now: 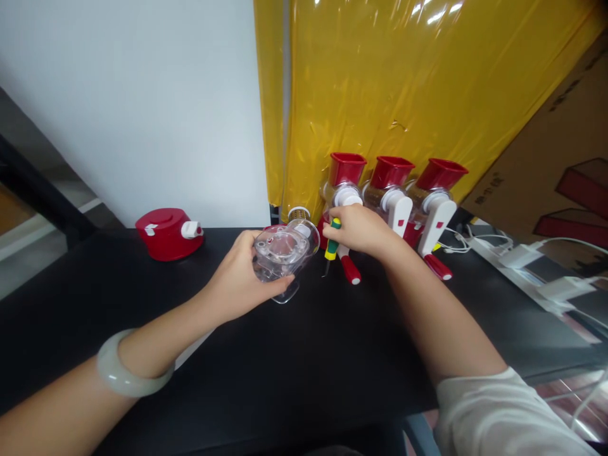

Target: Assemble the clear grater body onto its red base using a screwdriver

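My left hand is wrapped round a clear plastic housing, holding it above the black table. In my right hand is a screwdriver with a green and yellow handle, its thin metal tip pointing down toward the tabletop. Just behind that hand stands a rotary grater with a red hopper and a red crank grip, partly hidden by my fingers. A perforated metal drum shows behind the clear housing.
Two more rotary graters, a middle one and a right one, stand in a row. A red base with a white knob sits at the left. White chargers and cables lie on the right, beside a cardboard box. A yellow plastic curtain hangs behind.
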`<state>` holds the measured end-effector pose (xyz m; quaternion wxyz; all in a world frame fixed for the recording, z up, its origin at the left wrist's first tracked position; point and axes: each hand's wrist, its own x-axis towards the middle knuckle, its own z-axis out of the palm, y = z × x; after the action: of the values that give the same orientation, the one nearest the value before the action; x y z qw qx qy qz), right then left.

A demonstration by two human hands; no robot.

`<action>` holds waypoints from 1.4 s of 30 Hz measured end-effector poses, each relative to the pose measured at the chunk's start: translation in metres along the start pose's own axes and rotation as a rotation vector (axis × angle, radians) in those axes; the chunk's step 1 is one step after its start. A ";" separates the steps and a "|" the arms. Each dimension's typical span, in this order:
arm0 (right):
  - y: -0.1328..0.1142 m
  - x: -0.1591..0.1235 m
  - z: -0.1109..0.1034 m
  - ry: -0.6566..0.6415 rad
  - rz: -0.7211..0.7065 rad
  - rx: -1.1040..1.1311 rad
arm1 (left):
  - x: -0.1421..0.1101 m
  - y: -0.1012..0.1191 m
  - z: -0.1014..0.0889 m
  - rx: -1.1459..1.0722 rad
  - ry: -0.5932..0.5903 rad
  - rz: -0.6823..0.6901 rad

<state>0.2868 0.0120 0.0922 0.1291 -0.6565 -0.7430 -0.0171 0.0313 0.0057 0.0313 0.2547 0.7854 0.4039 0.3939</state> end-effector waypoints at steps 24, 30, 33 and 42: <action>-0.016 -0.055 -0.059 0.648 -0.227 0.780 | -0.009 0.038 -0.012 0.319 0.256 0.737; -0.016 -0.056 -0.061 0.716 -0.218 0.749 | -0.008 0.040 -0.014 0.329 0.241 0.684; -0.018 -0.059 -0.063 0.714 -0.209 0.717 | -0.007 0.038 -0.014 0.338 0.244 0.682; -0.025 -0.061 -0.061 0.689 -0.200 0.669 | -0.007 0.037 -0.014 0.350 0.229 0.660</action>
<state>0.2787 -0.0623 0.1422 0.5691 -0.4606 -0.6812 -0.0060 0.0337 -0.0197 0.0627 -0.0703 0.8557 0.2164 0.4648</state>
